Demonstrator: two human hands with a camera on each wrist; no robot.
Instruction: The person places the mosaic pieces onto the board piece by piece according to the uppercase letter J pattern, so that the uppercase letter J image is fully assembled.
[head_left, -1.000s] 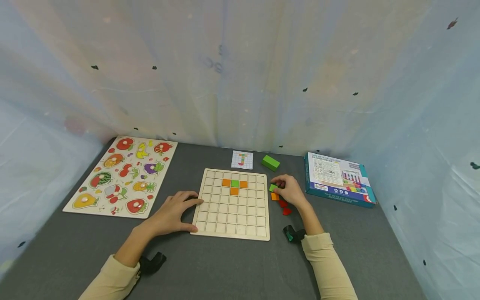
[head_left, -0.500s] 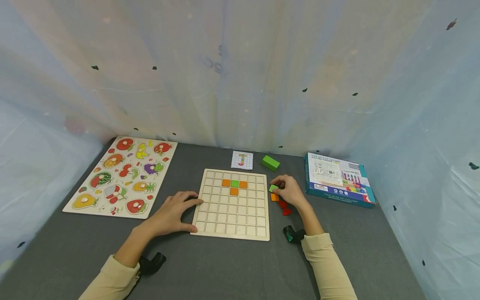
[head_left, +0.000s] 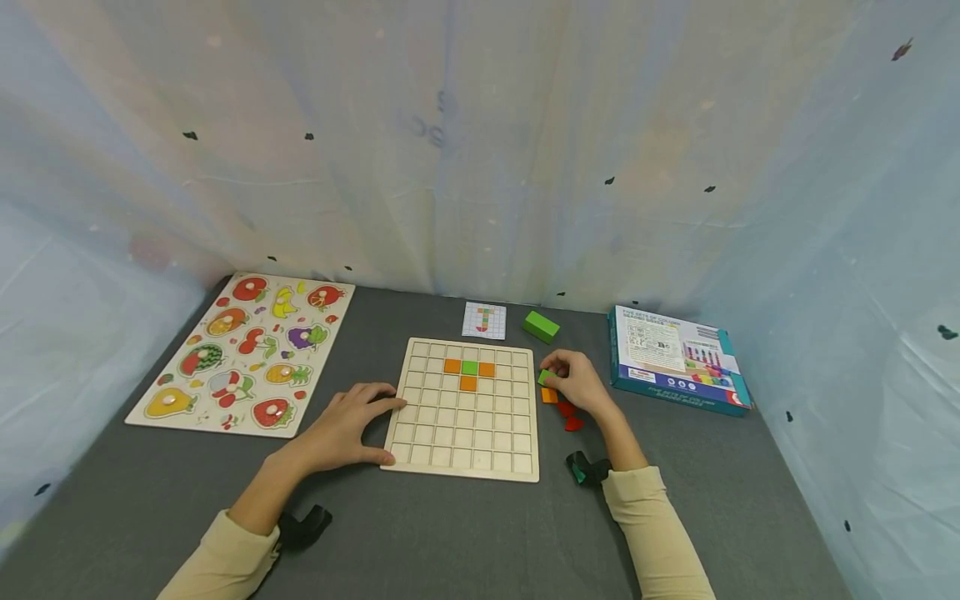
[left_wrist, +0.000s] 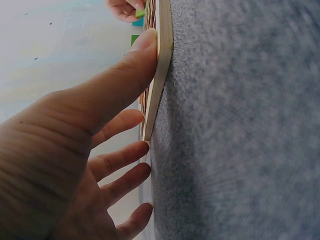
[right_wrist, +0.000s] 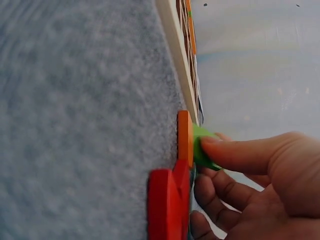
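Note:
My left hand (head_left: 339, 429) steadies the wooden grid board (head_left: 480, 437) at its left side. Its thumb (left_wrist: 142, 45) rests on the near left corner, and the other fingers lie spread and fairly straight along the edge. Set in the board's upper part are three orange square tiles and a green one (head_left: 469, 367). Just right of the board, my right hand (head_left: 576, 385) pinches a green tile (right_wrist: 201, 145) between thumb and fingers. Beside that tile lie an orange tile (head_left: 550, 395) and red pieces (head_left: 573, 423), partly hidden by the hand.
Behind the board lie a pattern card (head_left: 484, 320) and a green block (head_left: 541, 326). A fruit puzzle board (head_left: 258, 350) covers the left side of the grey tabletop. At the right lies a flat box (head_left: 678, 358). Pale sheeting (head_left: 480, 167) walls the back and sides.

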